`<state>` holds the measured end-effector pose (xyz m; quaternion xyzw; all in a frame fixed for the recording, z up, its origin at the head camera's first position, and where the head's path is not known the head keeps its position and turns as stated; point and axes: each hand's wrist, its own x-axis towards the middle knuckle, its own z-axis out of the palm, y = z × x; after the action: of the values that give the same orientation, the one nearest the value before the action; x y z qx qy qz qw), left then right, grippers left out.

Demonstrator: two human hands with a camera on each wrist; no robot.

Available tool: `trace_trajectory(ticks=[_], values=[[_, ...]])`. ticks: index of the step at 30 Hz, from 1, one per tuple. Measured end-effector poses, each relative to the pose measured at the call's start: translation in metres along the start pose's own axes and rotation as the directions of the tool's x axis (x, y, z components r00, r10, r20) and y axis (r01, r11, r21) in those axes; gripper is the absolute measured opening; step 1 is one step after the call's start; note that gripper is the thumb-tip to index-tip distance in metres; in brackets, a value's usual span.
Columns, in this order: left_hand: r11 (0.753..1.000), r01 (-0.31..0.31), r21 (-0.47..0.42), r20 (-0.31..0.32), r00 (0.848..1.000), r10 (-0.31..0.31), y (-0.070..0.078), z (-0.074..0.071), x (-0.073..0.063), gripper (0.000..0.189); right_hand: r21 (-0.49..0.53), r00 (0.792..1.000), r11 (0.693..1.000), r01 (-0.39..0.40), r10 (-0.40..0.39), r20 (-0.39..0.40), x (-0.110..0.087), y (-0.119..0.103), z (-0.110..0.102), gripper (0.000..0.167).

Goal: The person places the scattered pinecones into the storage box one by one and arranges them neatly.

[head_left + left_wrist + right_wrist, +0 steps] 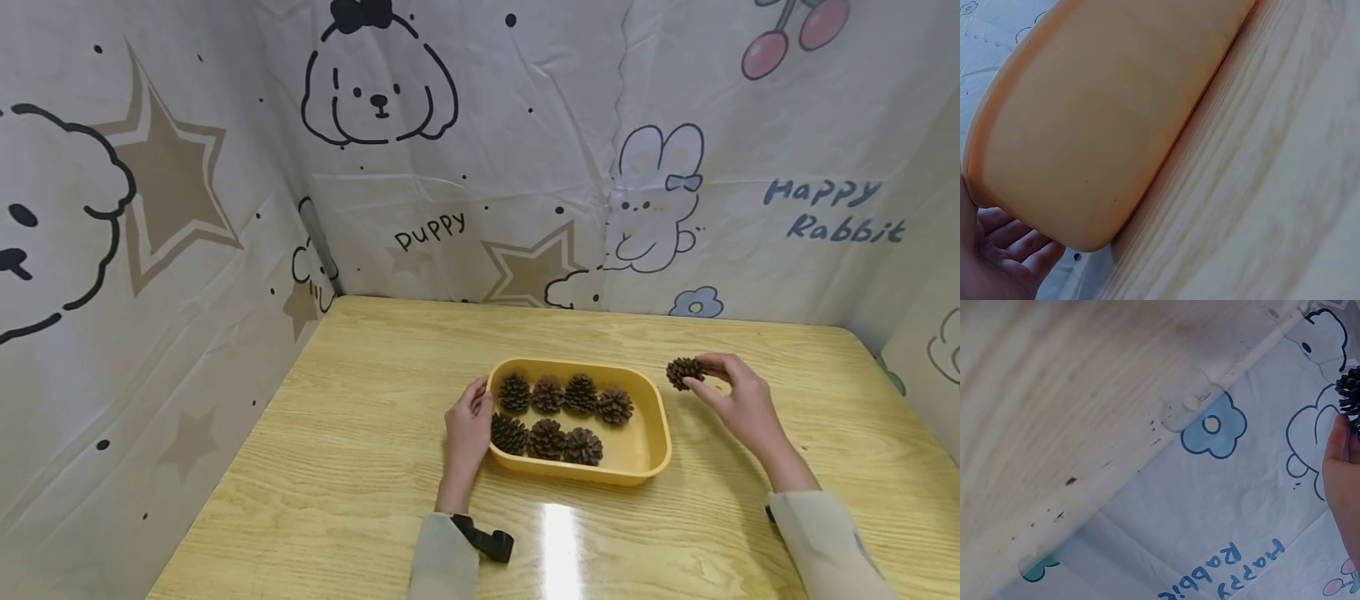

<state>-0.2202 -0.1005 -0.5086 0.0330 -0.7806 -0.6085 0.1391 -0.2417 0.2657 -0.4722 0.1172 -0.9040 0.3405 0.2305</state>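
A yellow tray [633, 450] with rounded corners stands on the table, holding several brown pine cones in two rows. Its right end shows bare bottom. My left hand [469, 423] holds the tray's left end; in the left wrist view its fingers [1019, 240] curl below the rim, against the outer wall. To the right of the tray, my right hand [738, 404] pinches one pine cone [684, 373] between thumb and fingers. This cone is just outside the tray's right rim. Only part of that cone and hand shows at the edge of the right wrist view.
The light wooden table [337, 467] reaches back to a printed cloth [525, 167] hung behind and along the sides. A black strap [483, 537] is around the left sleeve. Light glares off the table in front of the tray.
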Motion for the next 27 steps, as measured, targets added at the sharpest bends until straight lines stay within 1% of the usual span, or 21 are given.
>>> trace_trajectory(ticks=[5,10,17,21,24,27], values=[[1.000,0.006,0.004,0.000,1.000,-0.006,0.000,0.000,0.000,0.034,0.045,0.999,0.998,0.037,-0.036,-0.023,-0.007,-0.009,0.000,0.040],[1.000,-0.005,0.000,-0.004,1.000,0.005,0.000,0.000,0.000,0.034,0.063,0.997,0.995,0.071,-0.068,-0.048,-0.013,-0.016,0.000,0.040],[1.000,0.008,0.008,-0.003,1.000,-0.008,-0.001,0.000,0.000,0.034,0.097,0.989,0.986,0.134,-0.126,-0.078,-0.019,-0.024,0.003,0.043],[1.000,0.011,0.008,0.001,1.000,-0.011,0.000,-0.001,0.000,0.034,0.139,0.983,0.974,0.178,-0.168,-0.079,-0.022,-0.029,0.006,0.046],[1.000,0.002,0.007,0.001,1.000,-0.002,0.001,-0.001,0.000,0.034,0.161,0.975,0.962,0.219,-0.211,-0.066,-0.024,-0.032,0.007,0.049],[1.000,0.008,0.007,0.005,1.000,-0.008,0.001,-0.001,0.000,0.035,0.180,0.968,0.951,0.252,-0.247,-0.052,-0.026,-0.035,0.009,0.050]])
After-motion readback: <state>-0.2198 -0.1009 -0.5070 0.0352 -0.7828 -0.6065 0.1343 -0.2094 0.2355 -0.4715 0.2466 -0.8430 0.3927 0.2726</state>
